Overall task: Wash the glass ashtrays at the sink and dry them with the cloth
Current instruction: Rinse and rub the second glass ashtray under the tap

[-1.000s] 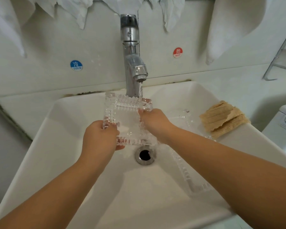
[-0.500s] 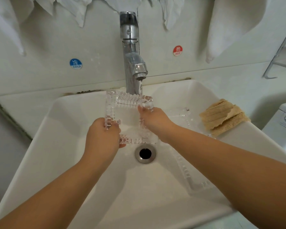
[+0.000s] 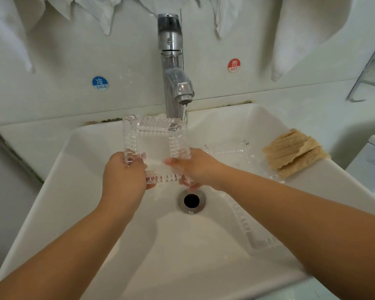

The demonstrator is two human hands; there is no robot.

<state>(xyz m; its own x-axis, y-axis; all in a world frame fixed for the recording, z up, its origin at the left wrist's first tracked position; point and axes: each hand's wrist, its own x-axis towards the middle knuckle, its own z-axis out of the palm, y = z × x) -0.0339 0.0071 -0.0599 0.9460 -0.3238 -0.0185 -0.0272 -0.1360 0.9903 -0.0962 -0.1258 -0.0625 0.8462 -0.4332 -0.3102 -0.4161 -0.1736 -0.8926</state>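
Note:
A square ribbed glass ashtray (image 3: 155, 146) is held tilted over the white sink (image 3: 95, 202), just left of the thin stream of water from the chrome tap (image 3: 178, 87). My left hand (image 3: 123, 176) grips its near left corner. My right hand (image 3: 195, 167) holds its near right side, fingers reaching under and across the base. Another glass ashtray (image 3: 230, 151) lies in the sink at the right, and one more (image 3: 247, 230) lies along the right wall, partly hidden by my right forearm. A tan cloth (image 3: 294, 153) sits folded on the sink's right rim.
The drain (image 3: 191, 200) is open below my hands. White towels (image 3: 301, 29) hang on the wall above. Cold (image 3: 100, 83) and hot (image 3: 234, 65) stickers flank the tap. A metal rack (image 3: 370, 70) is at the far right.
The ashtray has shifted a little left of the stream. My right hand has slid from its far right corner down to the near right side.

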